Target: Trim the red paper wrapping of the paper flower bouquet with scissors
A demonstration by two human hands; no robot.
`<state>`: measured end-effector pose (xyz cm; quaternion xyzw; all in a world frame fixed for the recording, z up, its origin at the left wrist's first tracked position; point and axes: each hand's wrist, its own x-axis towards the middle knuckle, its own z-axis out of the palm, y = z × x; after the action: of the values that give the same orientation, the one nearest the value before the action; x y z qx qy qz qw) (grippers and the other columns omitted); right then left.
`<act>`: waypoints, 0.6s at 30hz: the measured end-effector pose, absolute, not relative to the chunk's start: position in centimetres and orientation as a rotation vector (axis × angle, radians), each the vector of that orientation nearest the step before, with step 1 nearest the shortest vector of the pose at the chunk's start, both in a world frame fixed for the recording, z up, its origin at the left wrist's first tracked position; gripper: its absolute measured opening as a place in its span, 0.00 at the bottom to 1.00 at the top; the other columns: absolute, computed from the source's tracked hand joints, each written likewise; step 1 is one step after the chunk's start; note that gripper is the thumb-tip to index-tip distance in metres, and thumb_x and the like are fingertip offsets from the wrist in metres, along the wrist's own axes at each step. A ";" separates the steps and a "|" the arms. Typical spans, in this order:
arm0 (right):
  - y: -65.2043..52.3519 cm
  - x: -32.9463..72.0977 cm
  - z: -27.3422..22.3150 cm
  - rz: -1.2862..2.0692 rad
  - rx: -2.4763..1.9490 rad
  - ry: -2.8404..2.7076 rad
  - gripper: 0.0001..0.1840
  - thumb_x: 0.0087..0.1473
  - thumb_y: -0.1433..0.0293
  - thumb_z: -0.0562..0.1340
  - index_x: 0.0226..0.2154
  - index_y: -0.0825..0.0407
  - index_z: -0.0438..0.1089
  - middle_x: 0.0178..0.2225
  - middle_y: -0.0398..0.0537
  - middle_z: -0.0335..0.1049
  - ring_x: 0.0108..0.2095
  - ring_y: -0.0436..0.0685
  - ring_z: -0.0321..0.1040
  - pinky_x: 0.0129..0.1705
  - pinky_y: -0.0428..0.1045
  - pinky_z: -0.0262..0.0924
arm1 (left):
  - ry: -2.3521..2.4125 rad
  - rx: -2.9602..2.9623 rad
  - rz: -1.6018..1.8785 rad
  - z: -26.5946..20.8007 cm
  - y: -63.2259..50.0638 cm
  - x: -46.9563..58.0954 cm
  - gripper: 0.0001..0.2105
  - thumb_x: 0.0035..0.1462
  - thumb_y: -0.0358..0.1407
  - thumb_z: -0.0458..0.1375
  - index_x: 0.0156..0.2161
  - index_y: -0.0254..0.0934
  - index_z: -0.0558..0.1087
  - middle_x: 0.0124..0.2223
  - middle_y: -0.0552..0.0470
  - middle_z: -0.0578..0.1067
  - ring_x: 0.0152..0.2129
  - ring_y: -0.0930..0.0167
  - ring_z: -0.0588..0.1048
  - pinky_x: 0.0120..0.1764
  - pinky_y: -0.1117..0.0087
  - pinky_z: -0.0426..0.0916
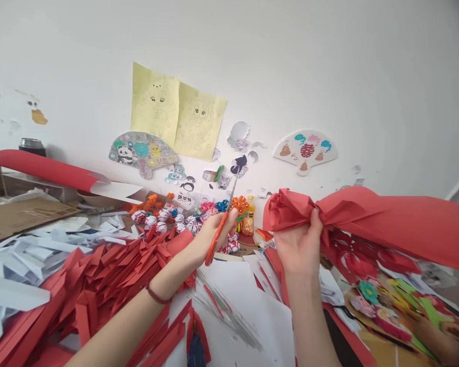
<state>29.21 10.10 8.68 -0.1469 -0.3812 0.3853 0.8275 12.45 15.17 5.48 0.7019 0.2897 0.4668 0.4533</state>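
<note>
My left hand is closed around a pair of scissors with orange handles, blades pointing up. My right hand grips a large piece of red paper, bunched into creased folds at the palm and spreading out to the right edge. The two hands are apart, and the scissors do not touch the paper. Under my left forearm lies a heap of folded red paper strips. Between my arms, thin clear sticks rest on a white sheet.
White paper strips and cardboard lie at left, below a red roll. Behind stand paper flowers and a juice bottle. Colourful crafts lie at right, near another person's blurred hand. The wall bears drawings.
</note>
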 end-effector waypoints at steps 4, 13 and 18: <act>10.1 28.9 8.6 0.728 -0.325 -0.856 0.16 0.56 0.54 0.60 0.43 0.42 0.74 0.49 0.41 0.74 0.52 0.52 0.68 0.59 0.54 0.57 | 0.606 1.673 0.993 5.4 14.5 12.4 0.28 0.56 0.63 0.45 0.29 0.37 0.65 0.21 0.57 0.66 0.10 0.79 0.59 0.15 0.75 0.53; 9.8 28.8 9.0 0.757 -0.257 -0.803 0.19 0.57 0.54 0.58 0.45 0.44 0.73 0.51 0.42 0.73 0.55 0.52 0.66 0.58 0.51 0.60 | 0.747 1.987 0.991 6.6 12.1 12.1 0.26 0.60 0.57 0.46 0.21 0.38 0.60 0.18 0.57 0.62 0.16 0.75 0.62 0.22 0.74 0.54; 9.4 29.0 9.1 0.862 -0.285 -0.733 0.18 0.56 0.54 0.60 0.44 0.43 0.74 0.52 0.39 0.72 0.54 0.51 0.67 0.55 0.49 0.63 | 0.968 2.137 1.231 6.8 12.1 12.2 0.22 0.58 0.52 0.52 0.23 0.40 0.53 0.19 0.60 0.57 0.18 0.75 0.54 0.23 0.73 0.47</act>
<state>29.02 9.36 9.10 -0.1346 -0.3461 0.4071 0.8345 12.21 12.14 6.75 0.7823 0.3545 0.4505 0.2435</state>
